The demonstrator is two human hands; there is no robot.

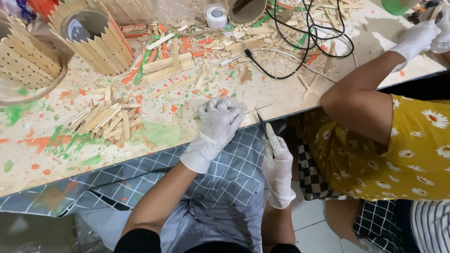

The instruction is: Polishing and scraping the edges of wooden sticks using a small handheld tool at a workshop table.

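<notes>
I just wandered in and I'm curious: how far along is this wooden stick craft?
Done: two stick-clad pots stand on the paint-stained table. In hand: the left hand grips a thin stick at the table edge while the right hand holds a dark blade to it. Left: a pile of loose sticks and scattered offcuts.

left hand [218,122] sits at the near edge of the table [154,136], closed on a thin stick [259,108] that pokes out to its right. right hand [277,161] is just right of it and below the table edge, with a dark blade [261,122] pointing up toward the stick. left of the left hand there's a pile of flat sticks [108,119] on the table. stick-walled pots [91,40] stand at the far left, a tape roll [216,15] behind the middle, a cable [300,37] looping far right. a co-worker's arm [361,89] reaches over the right end.
</notes>
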